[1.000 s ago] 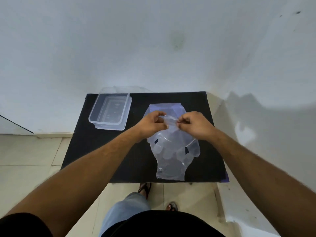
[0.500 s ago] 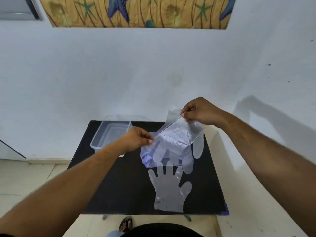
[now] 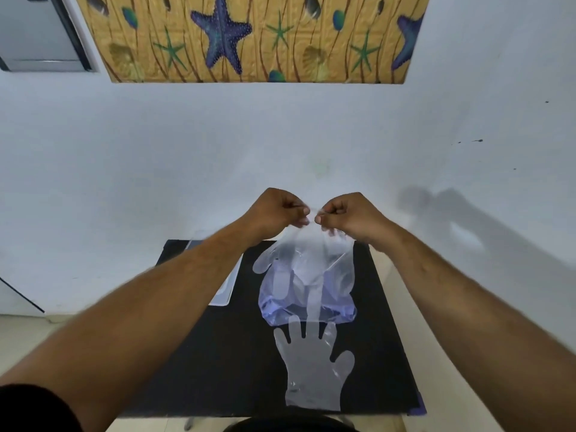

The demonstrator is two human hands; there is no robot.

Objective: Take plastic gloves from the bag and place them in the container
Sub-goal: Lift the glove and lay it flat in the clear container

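My left hand point(image 3: 274, 213) and my right hand point(image 3: 346, 215) are raised side by side above the black table point(image 3: 237, 353), both pinching the top edge of a clear plastic bag point(image 3: 307, 285). The bag hangs down from them, with several clear plastic gloves showing through it. One glove point(image 3: 313, 367) lies flat on the table near its front edge, fingers pointing away from me. The clear plastic container point(image 3: 226, 291) stands at the table's back left, mostly hidden behind my left forearm.
A white wall stands right behind the table, with a starfish-patterned panel point(image 3: 249, 39) high on it. Tiled floor point(image 3: 18, 341) lies to the left of the table. The table's right edge runs close to the wall's shadowed side.
My left hand has risen from the table to join my right hand at the bag's top edge. The bag hangs higher, and the camera has tilted upward.
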